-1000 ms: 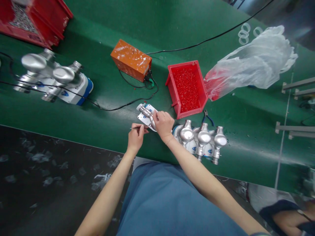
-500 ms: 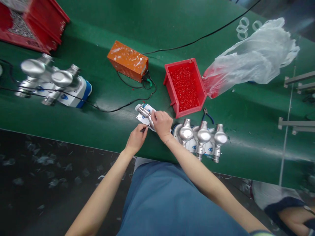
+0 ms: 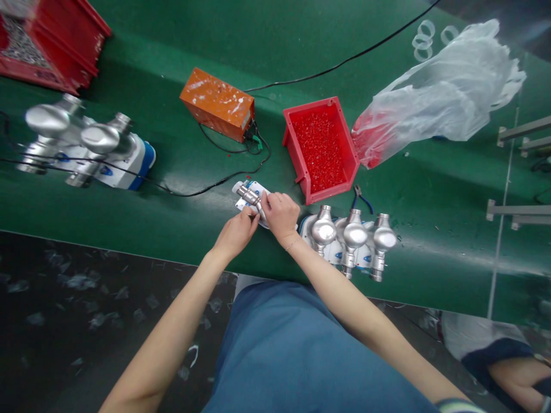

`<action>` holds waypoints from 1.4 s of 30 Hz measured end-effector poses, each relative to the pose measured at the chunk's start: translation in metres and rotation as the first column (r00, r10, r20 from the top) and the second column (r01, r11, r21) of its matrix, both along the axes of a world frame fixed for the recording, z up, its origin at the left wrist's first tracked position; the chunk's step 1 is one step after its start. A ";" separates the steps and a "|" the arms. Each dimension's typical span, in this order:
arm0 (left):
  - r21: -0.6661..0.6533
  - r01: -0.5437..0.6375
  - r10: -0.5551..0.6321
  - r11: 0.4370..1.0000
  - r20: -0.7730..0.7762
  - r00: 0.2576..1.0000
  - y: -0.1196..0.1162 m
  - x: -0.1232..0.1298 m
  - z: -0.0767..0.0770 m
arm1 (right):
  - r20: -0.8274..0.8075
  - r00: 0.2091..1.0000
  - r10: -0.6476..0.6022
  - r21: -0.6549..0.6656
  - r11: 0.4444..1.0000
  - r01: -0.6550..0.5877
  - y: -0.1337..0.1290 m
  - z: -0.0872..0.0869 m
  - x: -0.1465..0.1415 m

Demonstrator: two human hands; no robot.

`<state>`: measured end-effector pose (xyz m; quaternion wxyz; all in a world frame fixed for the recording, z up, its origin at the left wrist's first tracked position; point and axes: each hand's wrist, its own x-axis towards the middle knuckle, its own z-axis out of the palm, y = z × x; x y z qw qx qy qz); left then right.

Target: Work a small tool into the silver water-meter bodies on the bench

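In front of me on the bench lies a silver metal valve-like fitting [image 3: 248, 195] on a white and blue base [image 3: 260, 187]. My right hand [image 3: 280, 217] is wrapped over the fitting's rounded end and hides much of it. At the near edge of the base, my left hand [image 3: 236, 234] has its fingers pinched together. A bit of something small and dark shows at those fingertips, too hidden to name. Just right of my right hand stand several similar silver fittings [image 3: 355, 235] on white and blue bases.
A red bin [image 3: 297, 165] of small red parts stands beyond my hands, beside a plastic bag [image 3: 434, 103]. Blue-handled pliers [image 3: 362, 199] lie nearby. Left are an orange box [image 3: 217, 103] with cables, more fittings [image 3: 101, 139] and another red bin [image 3: 71, 40]. Another person's arm [image 3: 516, 373] shows right.
My left hand has moved slightly up and in against the fitting, and its dark item is now mostly covered. My right hand keeps its hold. The whole view has shifted a little.
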<state>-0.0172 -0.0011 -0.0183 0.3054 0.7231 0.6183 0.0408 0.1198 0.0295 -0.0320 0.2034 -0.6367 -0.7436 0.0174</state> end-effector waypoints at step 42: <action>-0.331 -0.071 0.246 0.941 0.523 0.816 0.020 -0.040 -0.003 | -0.017 1.000 -0.020 -0.007 1.000 0.020 0.000 0.002 -0.002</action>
